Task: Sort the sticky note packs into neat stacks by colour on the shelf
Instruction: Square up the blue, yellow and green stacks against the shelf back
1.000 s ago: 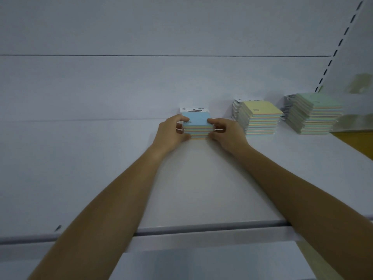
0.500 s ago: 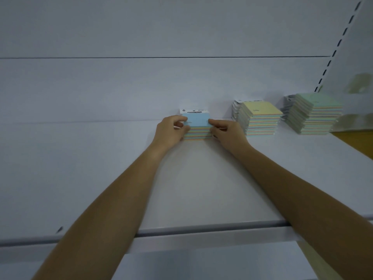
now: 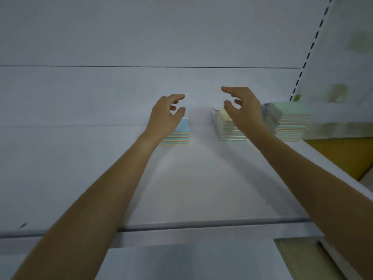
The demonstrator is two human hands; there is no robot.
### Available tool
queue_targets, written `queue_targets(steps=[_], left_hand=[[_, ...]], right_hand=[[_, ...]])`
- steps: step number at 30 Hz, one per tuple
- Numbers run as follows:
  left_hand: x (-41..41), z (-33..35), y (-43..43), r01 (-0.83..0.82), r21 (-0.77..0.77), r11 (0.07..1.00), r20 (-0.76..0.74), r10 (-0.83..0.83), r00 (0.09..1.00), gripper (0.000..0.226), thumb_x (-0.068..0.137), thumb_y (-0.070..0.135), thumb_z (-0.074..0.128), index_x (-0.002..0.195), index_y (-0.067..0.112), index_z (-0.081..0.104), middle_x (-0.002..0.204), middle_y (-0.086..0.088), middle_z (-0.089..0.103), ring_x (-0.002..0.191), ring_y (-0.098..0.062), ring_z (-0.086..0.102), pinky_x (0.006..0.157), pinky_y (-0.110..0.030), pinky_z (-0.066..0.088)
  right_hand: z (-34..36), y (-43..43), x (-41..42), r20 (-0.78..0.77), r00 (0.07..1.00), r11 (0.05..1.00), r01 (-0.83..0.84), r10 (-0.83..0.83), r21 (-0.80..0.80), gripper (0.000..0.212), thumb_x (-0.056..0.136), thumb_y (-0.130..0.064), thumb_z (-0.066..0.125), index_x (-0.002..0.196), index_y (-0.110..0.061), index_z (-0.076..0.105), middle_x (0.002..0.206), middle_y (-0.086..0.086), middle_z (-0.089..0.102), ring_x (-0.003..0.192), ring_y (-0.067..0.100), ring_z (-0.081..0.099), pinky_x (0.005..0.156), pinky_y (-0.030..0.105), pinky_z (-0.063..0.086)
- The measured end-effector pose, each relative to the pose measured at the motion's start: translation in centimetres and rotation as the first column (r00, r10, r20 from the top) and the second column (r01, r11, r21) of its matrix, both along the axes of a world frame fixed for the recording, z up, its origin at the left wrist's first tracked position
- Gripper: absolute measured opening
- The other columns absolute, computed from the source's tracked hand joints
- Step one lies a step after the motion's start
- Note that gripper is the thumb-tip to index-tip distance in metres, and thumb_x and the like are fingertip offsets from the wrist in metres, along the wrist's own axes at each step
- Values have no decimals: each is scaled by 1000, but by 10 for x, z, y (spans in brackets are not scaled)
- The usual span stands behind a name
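Sticky note packs sit in three stacks along the back of the white metal shelf [image 3: 201, 178]: a blue-topped stack [image 3: 177, 134], a yellow-topped stack [image 3: 228, 128] and a green-topped stack [image 3: 292, 122], spaced apart so the colours read separately. The left hand [image 3: 165, 116] and right hand [image 3: 244, 110] hover above, fingers loosely spread, holding nothing, probably judging alignment.

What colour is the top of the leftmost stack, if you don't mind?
Light blue; the blue-topped stack shows in the head view.

L hand [image 3: 165, 116] & R hand [image 3: 243, 110] raised, fingers loosely spread, empty.
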State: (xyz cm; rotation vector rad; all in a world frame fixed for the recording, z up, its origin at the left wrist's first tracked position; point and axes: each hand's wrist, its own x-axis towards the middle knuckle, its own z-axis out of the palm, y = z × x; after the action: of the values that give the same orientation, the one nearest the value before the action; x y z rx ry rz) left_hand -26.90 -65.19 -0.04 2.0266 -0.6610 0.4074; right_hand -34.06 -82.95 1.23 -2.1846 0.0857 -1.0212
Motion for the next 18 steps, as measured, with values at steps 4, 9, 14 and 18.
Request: queue_targets(steps=[4, 9, 14, 18], left_hand=[[-19, 4, -58, 93, 78, 993, -72, -88, 994, 47, 88, 17, 57, 133, 17, 46, 131, -11, 51, 112, -23, 57, 82, -12, 36], [-30, -11, -112, 69, 162, 984, -295, -18, 955, 80, 78, 17, 70, 144, 13, 24, 143, -18, 36, 128, -30, 43, 101, -30, 37], [-35, -37, -122, 16, 60, 998, -409, 10, 913, 85, 77, 12, 71, 144, 5, 18, 143, -19, 38, 130, -28, 43, 105, -36, 39], [-34, -46, -124, -89, -77, 993, -360, 55, 931, 69, 80, 14, 68, 140, 8, 32, 137, -10, 49, 123, -21, 52, 93, -20, 38]], right_hand=[[-11, -53, -18, -118, 992, 999, 53, -54, -11, 37, 86, -8, 54, 122, -16, 59, 124, 12, 55, 111, 24, 56, 95, 26, 43], [-28, -83, -18, -292, 956, 1000, 24, -27, -12, 51, 81, -15, 61, 130, -11, 50, 125, 18, 52, 115, 30, 52, 103, 43, 42], [-54, -82, -20, -336, 940, 995, -36, 66, 97, 63, 79, -12, 65, 135, -5, 38, 132, 19, 47, 124, 30, 44, 105, 42, 38], [-61, -80, -18, -309, 943, 986, -87, 128, 144, 57, 79, -7, 63, 132, -3, 42, 129, 18, 50, 119, 28, 48, 100, 38, 42]])
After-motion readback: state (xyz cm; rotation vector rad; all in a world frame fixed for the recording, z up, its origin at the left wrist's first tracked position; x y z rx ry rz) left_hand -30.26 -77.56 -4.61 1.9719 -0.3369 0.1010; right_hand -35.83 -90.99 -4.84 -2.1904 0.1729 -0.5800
